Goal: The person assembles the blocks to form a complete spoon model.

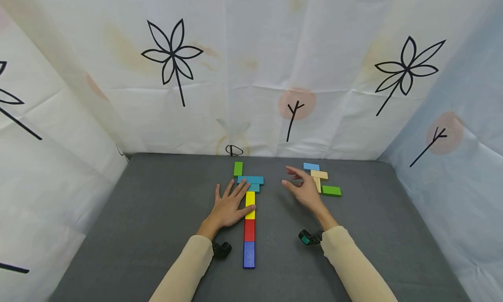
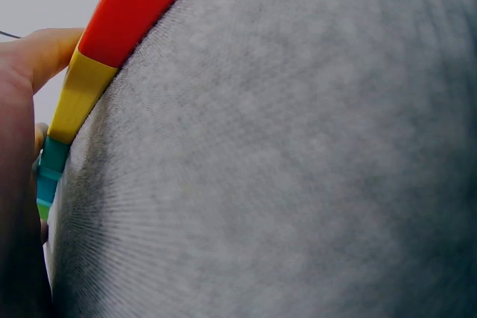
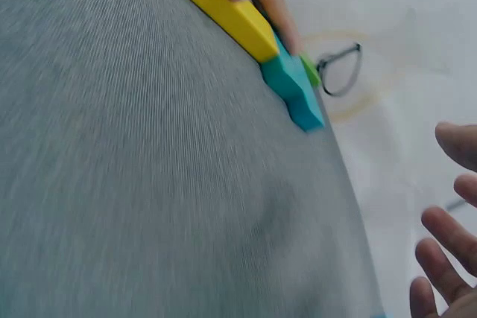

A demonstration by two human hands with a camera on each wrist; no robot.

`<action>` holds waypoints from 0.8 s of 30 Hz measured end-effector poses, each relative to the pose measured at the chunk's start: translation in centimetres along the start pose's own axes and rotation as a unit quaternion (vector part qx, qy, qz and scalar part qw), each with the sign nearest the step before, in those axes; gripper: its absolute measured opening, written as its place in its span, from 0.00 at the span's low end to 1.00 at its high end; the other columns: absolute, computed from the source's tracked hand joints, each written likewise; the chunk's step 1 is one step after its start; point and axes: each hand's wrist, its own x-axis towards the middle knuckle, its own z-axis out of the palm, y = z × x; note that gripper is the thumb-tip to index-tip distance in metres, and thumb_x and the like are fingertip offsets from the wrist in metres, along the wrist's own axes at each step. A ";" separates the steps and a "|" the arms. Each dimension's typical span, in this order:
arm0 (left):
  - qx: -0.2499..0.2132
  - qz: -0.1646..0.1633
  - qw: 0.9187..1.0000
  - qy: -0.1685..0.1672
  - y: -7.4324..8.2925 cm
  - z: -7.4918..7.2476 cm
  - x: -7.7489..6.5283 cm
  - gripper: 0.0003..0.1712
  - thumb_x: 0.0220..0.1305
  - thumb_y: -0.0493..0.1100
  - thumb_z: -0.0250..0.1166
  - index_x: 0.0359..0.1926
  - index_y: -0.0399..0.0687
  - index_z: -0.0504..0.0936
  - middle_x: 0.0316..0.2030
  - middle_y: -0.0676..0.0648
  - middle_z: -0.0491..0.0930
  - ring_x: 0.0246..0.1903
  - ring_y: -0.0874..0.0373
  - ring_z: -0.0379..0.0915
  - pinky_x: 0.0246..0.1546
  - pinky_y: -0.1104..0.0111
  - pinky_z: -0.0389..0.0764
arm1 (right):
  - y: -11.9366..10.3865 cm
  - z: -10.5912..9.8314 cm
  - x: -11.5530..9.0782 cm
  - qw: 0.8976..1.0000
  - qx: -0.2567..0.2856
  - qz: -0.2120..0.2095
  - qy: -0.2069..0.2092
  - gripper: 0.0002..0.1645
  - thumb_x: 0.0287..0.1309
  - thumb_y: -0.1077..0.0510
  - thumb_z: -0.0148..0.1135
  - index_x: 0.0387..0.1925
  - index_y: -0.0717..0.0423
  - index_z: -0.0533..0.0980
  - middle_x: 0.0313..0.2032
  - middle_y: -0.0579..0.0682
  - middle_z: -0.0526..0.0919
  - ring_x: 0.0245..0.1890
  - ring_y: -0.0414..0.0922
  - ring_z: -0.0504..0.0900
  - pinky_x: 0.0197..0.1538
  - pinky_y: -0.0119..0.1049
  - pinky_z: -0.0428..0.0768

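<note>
"Head view: your left hand [image 1: 228,211] lies with its fingers straight and spread wide; the thumb rests on the yellow block [image 1: 250,199], and the foremost fingertips reach the upper teal block [image 1: 257,179] and the lower teal block [image 1: 255,188]; how hard they press, you can't tell from here."

"And your other one?"

"Your right hand [image 1: 304,192] holds nothing; its fingers are well parted above the grey table [image 1: 169,223]."

"So what could catch you out?"

"A sideways drag of your thumb, most likely; it could skew the yellow block off the line it makes with the red block [image 1: 249,230] and the blue block [image 1: 249,255], which run back towards you; a low sweep of your right hand could knock the tan blocks [image 1: 319,175] near it, then the light blue block [image 1: 311,166] or the right-hand green block [image 1: 331,191]."

"Mind the far green block [image 1: 238,168] too; a fingertip nudging the upper teal block could turn both crooked."
</note>
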 end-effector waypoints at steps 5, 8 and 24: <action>0.004 0.002 1.000 0.003 -0.1 0.2 0.1 0.48 0.70 0.75 0.45 0.82 0.61 0.46 0.81 0.58 0.39 0.79 0.46 0.32 0.69 0.35 0.22 | 1.0 -2.5 -1.7 0.994 -0.044 0.022 0.093 0.33 0.63 0.58 0.71 0.67 0.62 0.73 0.62 0.66 0.74 0.58 0.65 0.70 0.56 0.60 0.68; 0.004 0.003 1.000 0.003 -0.2 0.2 0.1 0.49 0.70 0.76 0.44 0.82 0.61 0.46 0.81 0.58 0.39 0.79 0.46 0.32 0.69 0.35 0.23 | 1.7 -3.9 -2.6 0.983 -0.084 0.050 0.158 0.36 0.61 0.57 0.73 0.67 0.64 0.72 0.62 0.68 0.71 0.58 0.66 0.67 0.57 0.62 0.65; -0.001 0.001 1.000 -0.002 -0.1 0.0 0.0 0.48 0.70 0.76 0.45 0.82 0.61 0.47 0.81 0.57 0.40 0.79 0.45 0.32 0.69 0.34 0.23 | 5.3 -5.9 -5.7 0.954 -0.097 0.223 0.174 0.55 0.60 0.46 0.72 0.76 0.68 0.56 0.70 0.73 0.59 0.68 0.69 0.51 0.67 0.68 0.48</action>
